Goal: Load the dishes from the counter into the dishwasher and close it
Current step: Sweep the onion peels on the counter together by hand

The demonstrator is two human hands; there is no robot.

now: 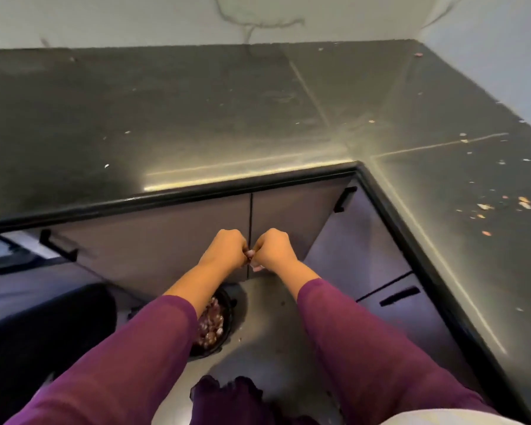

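both hands are held out low in front of the person, knuckles up and nearly touching. the left hand and the right hand have their fingers curled in, and together they pinch a small pale pink scrap between them. how the fingertips lie on it cannot be told.

the hands are in front of the flat grey cabinet doors, which carry black bar handles. which front, if any, is the dishwasher cannot be told. below the left forearm a round black container stands on the grey floor, filled with pinkish-brown peelings.

the dark polished l-shaped stone counter wraps round the corner above the doors. small pale and orange flakes are scattered on it, thickest on the right wing. purple sleeves cover both arms to mid forearm.
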